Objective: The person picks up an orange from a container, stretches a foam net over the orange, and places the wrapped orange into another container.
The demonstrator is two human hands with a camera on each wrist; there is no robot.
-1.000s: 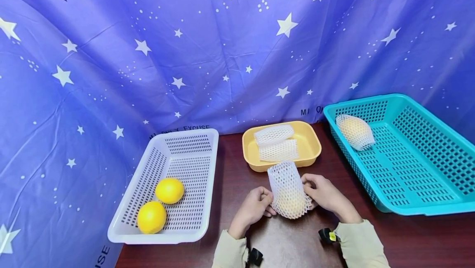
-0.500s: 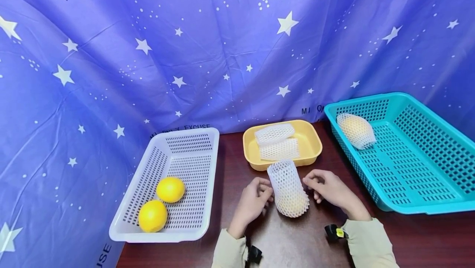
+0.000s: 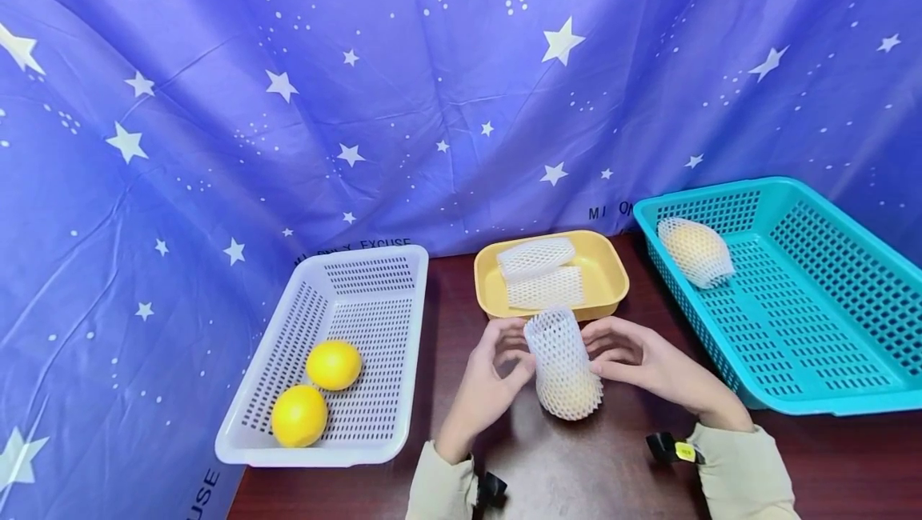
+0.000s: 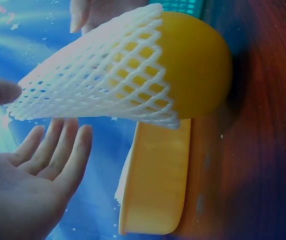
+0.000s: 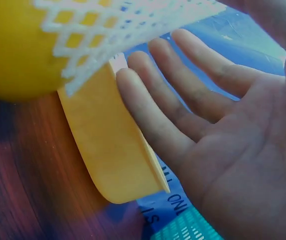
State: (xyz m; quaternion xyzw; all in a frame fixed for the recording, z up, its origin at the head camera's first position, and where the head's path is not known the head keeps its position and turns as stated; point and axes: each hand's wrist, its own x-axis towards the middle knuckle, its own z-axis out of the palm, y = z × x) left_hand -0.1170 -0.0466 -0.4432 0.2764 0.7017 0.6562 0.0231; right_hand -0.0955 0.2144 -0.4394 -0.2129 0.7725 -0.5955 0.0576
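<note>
A white foam net sleeve stands on the table in front of me, pulled over a round yellow fruit at its bottom. Wrist views show the fruit's lower part bare below the mesh edge. The sleeve's upper part rises loose above the fruit. My left hand is at the sleeve's left side, fingers relaxed, thumb right at the upper rim in the left wrist view. On the other side, my right hand has its fingers spread and gently bent, fingertips close along the mesh. Neither hand grips the sleeve.
Behind the sleeve sits a yellow tray with two flat net sleeves. A white basket at left holds two yellow fruits. The teal basket at right holds a netted fruit. A blue star curtain hangs behind.
Both hands let go of the sleeve's lower edge, drew apart, then moved up to the sides of its upper part. The sleeve and fruit stay in place.
</note>
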